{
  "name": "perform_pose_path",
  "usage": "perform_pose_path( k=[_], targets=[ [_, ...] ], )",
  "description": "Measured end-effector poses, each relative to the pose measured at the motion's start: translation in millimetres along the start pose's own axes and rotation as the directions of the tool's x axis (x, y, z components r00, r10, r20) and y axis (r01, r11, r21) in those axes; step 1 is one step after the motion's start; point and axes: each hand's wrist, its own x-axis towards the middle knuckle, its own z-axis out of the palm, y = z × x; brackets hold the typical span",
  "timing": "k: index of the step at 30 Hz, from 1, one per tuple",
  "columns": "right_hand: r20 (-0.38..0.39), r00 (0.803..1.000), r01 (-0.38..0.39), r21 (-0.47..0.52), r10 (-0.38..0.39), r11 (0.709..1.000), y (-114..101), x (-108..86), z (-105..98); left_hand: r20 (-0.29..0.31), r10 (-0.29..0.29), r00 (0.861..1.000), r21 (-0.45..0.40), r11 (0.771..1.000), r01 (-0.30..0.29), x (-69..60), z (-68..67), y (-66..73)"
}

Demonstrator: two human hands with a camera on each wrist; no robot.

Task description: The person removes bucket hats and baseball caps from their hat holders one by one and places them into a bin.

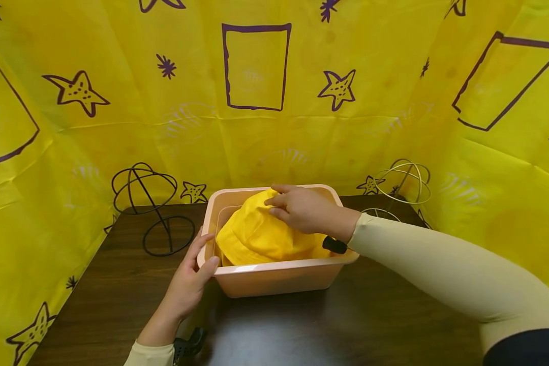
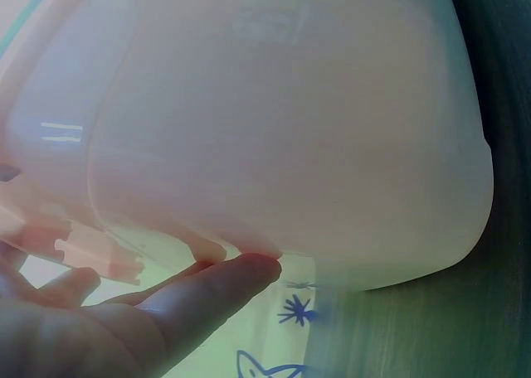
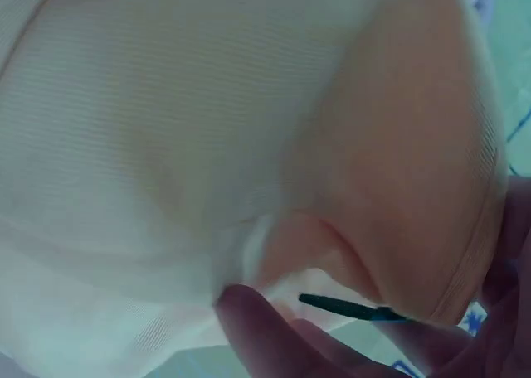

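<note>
A peach-pink plastic tub [image 1: 274, 279] stands on the dark wooden table. Inside it lies a yellow cloth hat [image 1: 251, 234] with a rounded crown and a brim, filling much of the space. My left hand [image 1: 187, 284] grips the tub's left side, thumb over the rim and fingers along the outer wall. In the left wrist view, fingertips [image 2: 257, 268] touch the tub's wall [image 2: 290, 146]. Reaching across from the right, my right hand [image 1: 304, 208] pinches the top of the hat. Close up in the right wrist view, its fingers [image 3: 257, 328] meet the hat's fabric [image 3: 191, 146].
A black wire hat stand [image 1: 164, 223] is at the table's back left. Another wire stand [image 1: 404, 185], pale gold, stands at the back right. Yellow fabric [image 1: 256, 142] printed with stars and frames hangs around the back and sides of the table [image 1: 274, 330].
</note>
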Motion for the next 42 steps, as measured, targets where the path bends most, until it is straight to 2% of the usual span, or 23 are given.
perform_pose_path(
  k=[6,11,16,24,31,39,42],
  targets=[
    [0.155,0.988,0.008,-0.05,0.0,0.999,0.5,3.6,12.7,-0.002,0.003,1.0,-0.001,1.0,-0.003,-0.7,0.0,-1.5],
    [0.278,0.96,-0.008,-0.045,0.02,0.999,3.6,7.9,22.1,-0.002,0.009,1.0,0.01,1.0,-0.009,-0.3,-0.2,-1.7],
    [0.357,0.933,-0.038,-0.042,0.051,0.998,7.6,11.6,28.9,-0.001,0.011,1.0,0.002,1.0,-0.011,-0.1,0.4,-2.0],
    [0.439,0.896,-0.067,-0.022,0.07,0.998,9.7,18.8,39.9,0.0,0.014,1.0,-0.016,1.0,-0.014,0.1,0.8,-1.1],
    [0.469,0.881,-0.06,-0.036,0.07,0.998,11.0,24.2,51.9,-0.008,-0.008,1.0,-0.011,1.0,0.008,0.7,0.9,-1.5],
    [0.494,0.867,-0.027,-0.083,0.065,0.996,11.9,30.3,64.5,-0.005,0.001,1.0,-0.011,1.0,-0.001,1.7,0.7,-1.7],
    [0.518,0.852,-0.031,-0.099,0.078,0.995,12.2,32.1,69.4,-0.006,0.006,1.0,0.001,1.0,-0.006,1.2,0.4,-1.2]
  ],
)
